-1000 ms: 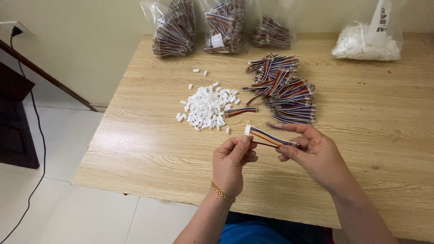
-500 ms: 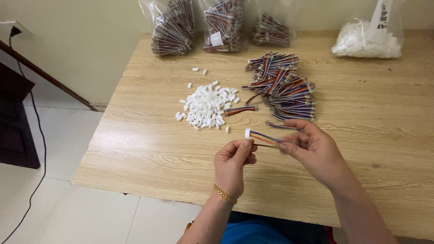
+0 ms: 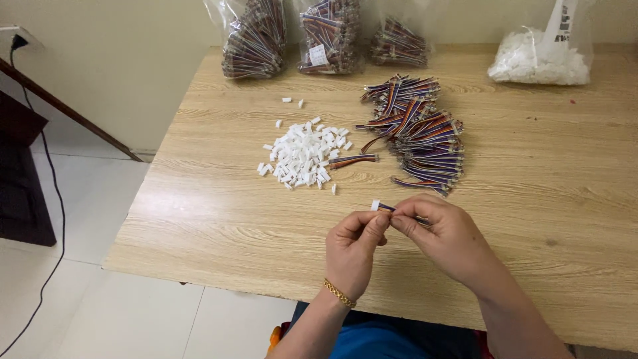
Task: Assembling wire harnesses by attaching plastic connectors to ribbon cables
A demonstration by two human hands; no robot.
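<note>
Both my hands pinch one short wire bundle over the near part of the table: my left hand (image 3: 352, 249) closes thumb and forefinger just below its white plug (image 3: 375, 205), and my right hand (image 3: 446, 240) clamps the wire bundle (image 3: 387, 209) from the other side. My fingers cover almost all of the wires, so only the small white plug and a short stretch of dark strands show. I cannot tell how far the bundle runs under my right palm. A thin gold bracelet (image 3: 339, 293) circles my left wrist.

The table (image 3: 219, 199) is pale wood with a flowing grain, smooth and matte; its right edge is cut off. Beyond my hands lies a loose heap of small white plastic plugs (image 3: 304, 154), blocky and bright, with a few strays apart from it. One striped wire piece (image 3: 352, 159) touches the heap's right side. To the right is a pile of multicoloured wire bundles (image 3: 422, 133), flat and ribbon-like, fanned untidily.

Along the far edge stand three clear, crinkled plastic bags of wires (image 3: 256, 36), their tops cut off, and a fourth bag of white plugs (image 3: 541, 56). A black cable (image 3: 46, 159) hangs down the wall at left over the tiled floor.
</note>
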